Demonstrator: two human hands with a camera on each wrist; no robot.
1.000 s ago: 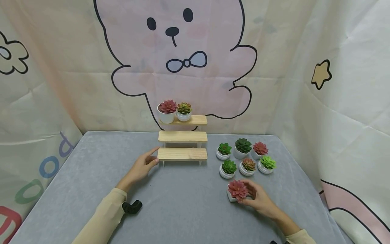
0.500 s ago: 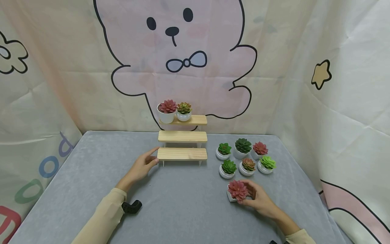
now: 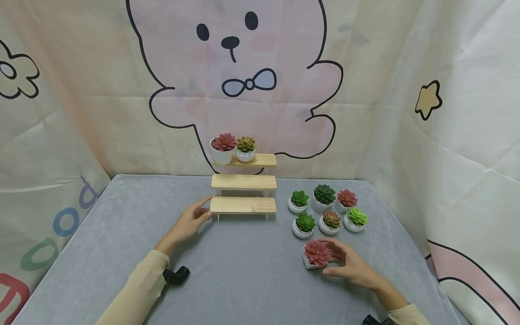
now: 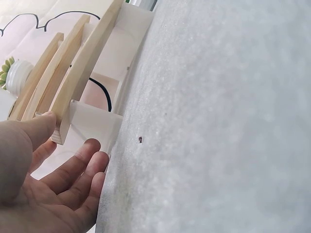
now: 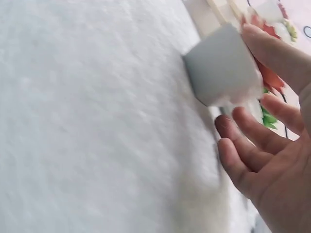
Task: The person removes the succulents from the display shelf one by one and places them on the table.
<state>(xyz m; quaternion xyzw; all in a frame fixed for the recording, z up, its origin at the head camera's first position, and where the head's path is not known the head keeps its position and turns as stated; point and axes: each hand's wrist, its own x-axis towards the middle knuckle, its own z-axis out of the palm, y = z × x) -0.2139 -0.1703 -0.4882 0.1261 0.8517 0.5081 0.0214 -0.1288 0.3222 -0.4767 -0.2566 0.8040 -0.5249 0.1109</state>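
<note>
A three-tier wooden display stand stands at the middle back of the table. My left hand is at the left end of its lowest board; in the left wrist view the thumb and index finger pinch the board's end, other fingers loosely bent. A red succulent in a square pale pot sits on the cloth at front right. Beside it is my right hand, fingers spread and loosely bent. In the right wrist view the pot stands with the thumb near its rim and the other fingers apart from it.
On the top board stand a red succulent in a white pot and a small yellow-green one. Several potted succulents, among them a dark green one and a bright green one, cluster right of the stand. Printed curtains hang behind.
My right hand has loosened from the red succulent's pot and drawn slightly right, its thumb moving away. The pot stays in place. My left hand has not moved.
</note>
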